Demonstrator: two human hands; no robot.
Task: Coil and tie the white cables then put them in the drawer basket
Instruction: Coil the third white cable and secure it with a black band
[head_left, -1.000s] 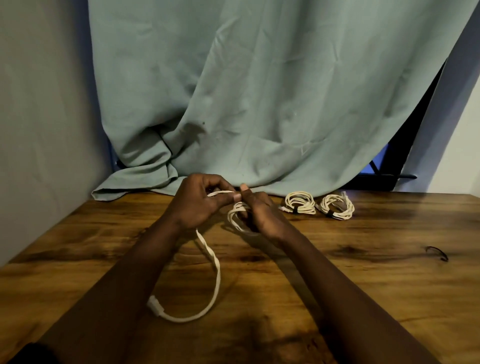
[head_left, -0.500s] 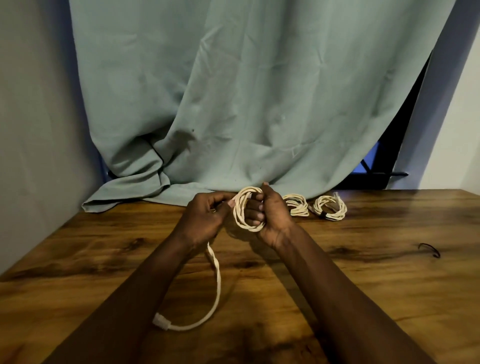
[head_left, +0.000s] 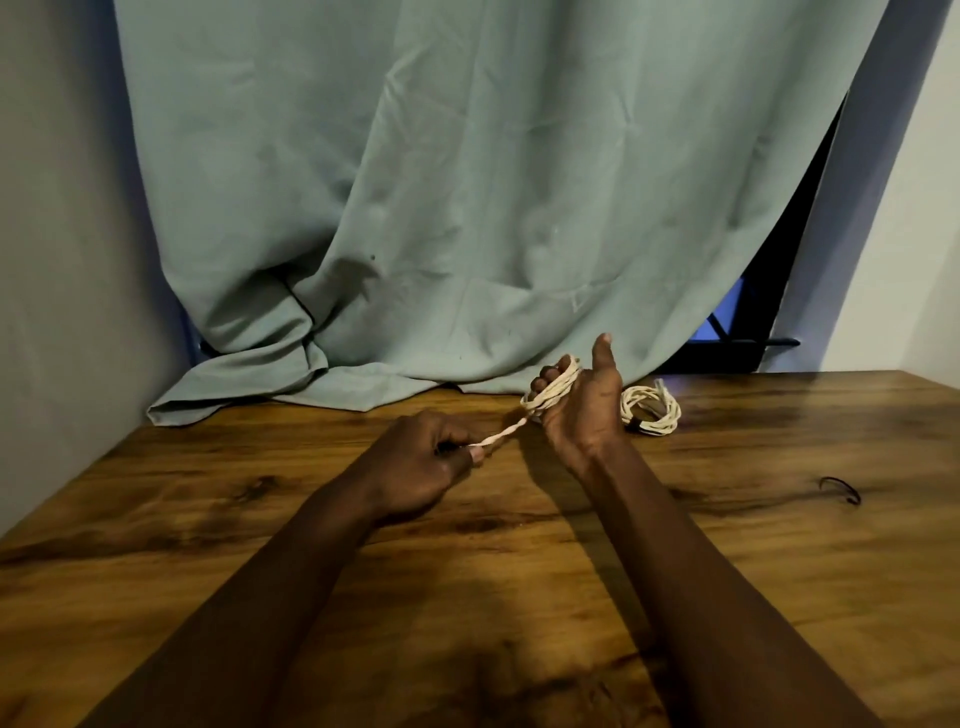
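Observation:
A white twisted cable (head_left: 551, 396) is wound in several loops around the fingers of my right hand (head_left: 584, 410), which stands upright over the wooden table (head_left: 519, 571) with its thumb raised. A short taut length of the cable runs down-left to my left hand (head_left: 421, 462), whose thumb and fingers pinch its end. A coiled white cable (head_left: 652, 413) bound with a dark tie lies on the table just right of my right hand. No drawer basket is in view.
A thin black tie (head_left: 840, 489) lies on the table at the right. A pale green curtain (head_left: 441, 208) hangs behind and bunches onto the table's far edge. A grey wall stands at the left, a dark window gap at the back right.
The loose tail that lay on the table has been taken up onto the loops on my right hand. My left hand moved down-left and pulls the short end taut. One coiled bundle is now hidden.

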